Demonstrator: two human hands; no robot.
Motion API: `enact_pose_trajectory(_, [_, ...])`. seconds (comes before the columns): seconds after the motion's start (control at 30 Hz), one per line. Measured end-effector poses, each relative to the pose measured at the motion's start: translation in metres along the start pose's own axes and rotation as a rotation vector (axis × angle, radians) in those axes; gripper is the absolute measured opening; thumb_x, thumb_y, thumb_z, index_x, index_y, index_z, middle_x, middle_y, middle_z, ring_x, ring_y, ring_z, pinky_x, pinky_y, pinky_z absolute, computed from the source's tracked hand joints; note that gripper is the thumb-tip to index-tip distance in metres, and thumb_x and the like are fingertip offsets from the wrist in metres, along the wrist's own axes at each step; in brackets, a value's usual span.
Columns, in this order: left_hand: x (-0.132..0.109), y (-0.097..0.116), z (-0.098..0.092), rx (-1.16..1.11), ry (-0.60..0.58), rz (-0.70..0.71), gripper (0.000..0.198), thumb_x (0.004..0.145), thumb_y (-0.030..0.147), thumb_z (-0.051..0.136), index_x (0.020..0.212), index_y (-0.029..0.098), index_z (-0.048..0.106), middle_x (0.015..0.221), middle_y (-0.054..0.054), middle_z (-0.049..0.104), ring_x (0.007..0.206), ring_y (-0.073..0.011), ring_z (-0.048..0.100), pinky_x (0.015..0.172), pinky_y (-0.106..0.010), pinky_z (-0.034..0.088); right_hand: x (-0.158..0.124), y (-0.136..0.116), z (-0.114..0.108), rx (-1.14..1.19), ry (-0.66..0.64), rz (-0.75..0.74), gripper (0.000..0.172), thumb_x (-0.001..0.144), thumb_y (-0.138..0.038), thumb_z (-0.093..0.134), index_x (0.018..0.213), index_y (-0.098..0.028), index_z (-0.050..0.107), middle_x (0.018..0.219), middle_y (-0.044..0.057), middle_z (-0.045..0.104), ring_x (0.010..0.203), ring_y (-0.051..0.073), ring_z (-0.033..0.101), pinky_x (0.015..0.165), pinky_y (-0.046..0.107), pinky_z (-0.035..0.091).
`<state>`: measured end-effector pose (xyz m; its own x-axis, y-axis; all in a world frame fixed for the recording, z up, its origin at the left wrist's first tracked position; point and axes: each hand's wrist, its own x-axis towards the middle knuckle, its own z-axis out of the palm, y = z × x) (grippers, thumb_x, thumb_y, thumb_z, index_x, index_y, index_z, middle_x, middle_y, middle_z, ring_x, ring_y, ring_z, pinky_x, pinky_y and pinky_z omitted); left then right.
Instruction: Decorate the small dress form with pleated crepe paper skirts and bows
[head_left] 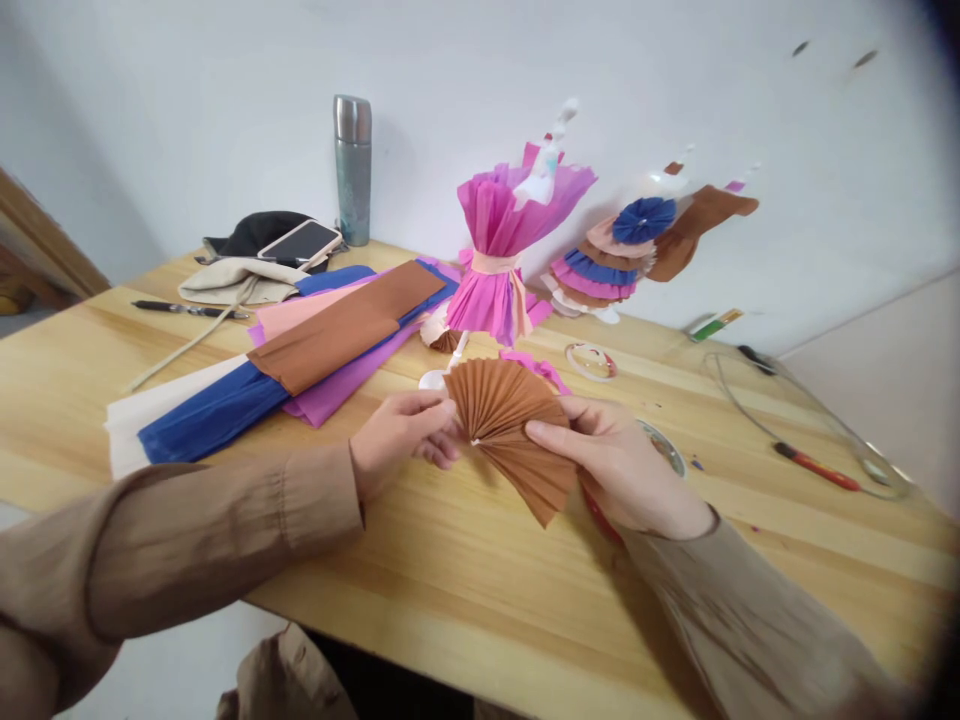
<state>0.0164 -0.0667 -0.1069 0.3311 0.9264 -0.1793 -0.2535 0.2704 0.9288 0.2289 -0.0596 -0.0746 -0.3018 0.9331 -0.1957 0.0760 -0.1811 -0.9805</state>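
A brown pleated paper fan is spread out in front of me, its folds meeting at a small white tie. My left hand pinches the fan's left edge between thumb and fingers. On the other side, my right hand grips the fan with the thumb on top; the fingers behind it are partly hidden. Just beyond stands a pink and purple crepe paper dress on a white figure, with a peach band at its waist. A white round base shows beside the fan's left edge.
Folded crepe paper sheets lie on the left. Behind them are a phone, a pen and a steel flask. A layered paper dress stands at the back. Tape and a cable tool lie to the right.
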Motion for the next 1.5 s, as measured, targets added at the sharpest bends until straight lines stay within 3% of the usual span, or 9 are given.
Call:
enact_pose_trajectory(0.13, [-0.001,0.001,0.001,0.107,-0.181,0.014,0.038,0.069,0.047,0.076,0.074,0.011,0.065,0.065,-0.003,0.064,0.056,-0.0114,0.058,0.048,-0.02,0.045,0.001,-0.001,0.003,-0.05,-0.143,0.041,0.028,0.065,-0.039,0.083,0.08,-0.017,0.073,0.077,0.004,0.075,0.069,0.019,0.068,0.07,0.033,0.054])
enact_pose_trajectory(0.3, [-0.004,-0.003,0.007,0.145,-0.286,0.042,0.026,0.064,0.029,0.079,0.081,0.012,0.069,0.074,-0.003,0.068,0.061,-0.0111,0.059,0.052,-0.02,0.043,0.0,-0.002,0.01,-0.07,-0.122,-0.048,0.03,0.068,-0.043,0.082,0.082,-0.018,0.072,0.072,0.002,0.071,0.066,0.017,0.065,0.066,0.03,0.052])
enact_pose_trajectory(0.43, [-0.003,-0.005,0.006,0.16,-0.227,0.002,0.028,0.062,0.032,0.081,0.069,0.012,0.064,0.054,0.001,0.058,0.046,-0.0076,0.05,0.042,-0.018,0.039,-0.001,-0.001,0.004,-0.095,-0.06,-0.239,0.043,0.076,-0.056,0.071,0.103,-0.022,0.07,0.09,0.005,0.071,0.084,0.021,0.065,0.077,0.034,0.051])
enact_pose_trajectory(0.57, [0.0,-0.006,0.005,0.035,-0.113,0.029,0.034,0.059,0.037,0.084,0.069,0.011,0.064,0.054,-0.001,0.062,0.048,-0.01,0.056,0.047,-0.021,0.047,-0.001,0.0,-0.003,-0.136,-0.146,-0.242,0.055,0.078,-0.057,0.069,0.121,-0.024,0.062,0.107,0.008,0.069,0.103,0.028,0.064,0.087,0.041,0.051])
enact_pose_trajectory(0.77, [0.002,-0.008,0.006,-0.169,0.039,-0.008,0.042,0.051,0.037,0.09,0.072,0.009,0.067,0.058,-0.002,0.065,0.052,-0.0098,0.06,0.052,-0.021,0.05,-0.004,-0.005,0.006,-0.165,-0.195,-0.14,0.078,0.072,-0.054,0.075,0.137,-0.021,0.049,0.113,0.013,0.068,0.096,0.027,0.066,0.07,0.035,0.053])
enact_pose_trajectory(0.93, [0.001,-0.008,0.007,-0.162,0.013,0.003,0.043,0.052,0.036,0.09,0.077,0.009,0.067,0.062,-0.003,0.066,0.056,-0.0105,0.061,0.054,-0.022,0.051,0.0,-0.001,0.016,-0.279,-0.044,-0.121,0.038,0.069,-0.048,0.078,0.085,-0.016,0.065,0.071,0.005,0.068,0.059,0.015,0.058,0.053,0.027,0.046])
enact_pose_trajectory(1.03, [0.0,-0.009,0.009,-0.109,-0.075,0.042,0.04,0.054,0.032,0.089,0.077,0.01,0.066,0.064,-0.002,0.066,0.058,-0.0101,0.06,0.055,-0.022,0.052,0.003,0.004,0.023,-0.236,0.0,-0.121,0.04,0.067,-0.053,0.077,0.066,-0.017,0.059,0.057,0.001,0.062,0.052,0.012,0.052,0.051,0.026,0.043])
enact_pose_trajectory(1.23, [-0.001,-0.012,0.009,-0.047,-0.085,0.06,0.034,0.06,0.03,0.085,0.078,0.011,0.064,0.059,0.0,0.061,0.053,-0.011,0.057,0.05,-0.023,0.05,0.005,0.007,0.028,-0.23,0.011,-0.143,0.039,0.066,-0.05,0.078,0.063,-0.017,0.058,0.052,0.0,0.059,0.049,0.01,0.051,0.05,0.024,0.041])
enact_pose_trajectory(1.5, [-0.002,-0.007,0.008,-0.18,-0.068,0.024,0.036,0.058,0.029,0.086,0.079,0.011,0.063,0.065,-0.001,0.063,0.056,-0.0095,0.057,0.052,-0.022,0.046,0.0,0.011,0.03,0.055,0.041,-0.093,0.041,0.063,-0.04,0.085,0.087,-0.017,0.061,0.063,-0.002,0.062,0.053,0.011,0.054,0.052,0.025,0.044])
